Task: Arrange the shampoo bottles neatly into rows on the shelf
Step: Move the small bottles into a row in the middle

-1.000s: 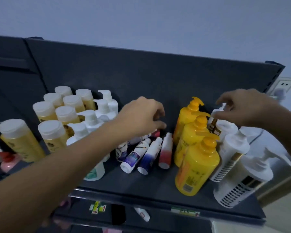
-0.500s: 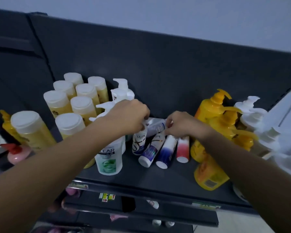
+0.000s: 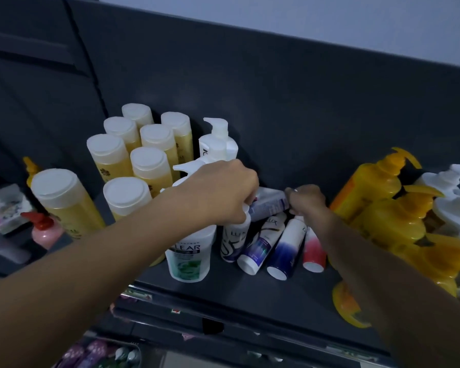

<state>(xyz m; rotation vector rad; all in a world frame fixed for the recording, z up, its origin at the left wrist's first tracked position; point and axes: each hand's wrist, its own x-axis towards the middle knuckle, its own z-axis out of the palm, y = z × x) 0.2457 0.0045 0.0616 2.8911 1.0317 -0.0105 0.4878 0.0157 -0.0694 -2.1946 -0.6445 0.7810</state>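
Left hand [image 3: 219,191] pinches a small upright bottle's [image 3: 234,239] top; at its three o'clock, right hand [image 3: 307,200] grips a lying bottle [image 3: 268,204].

We see a dim, bluish scene with flat, soft light and no glare. The dark shelf [image 3: 250,293] swallows detail. Right of it, the yellow pump bottles [image 3: 398,221] smear with motion blur, and the wide lens bends lines toward the edges.
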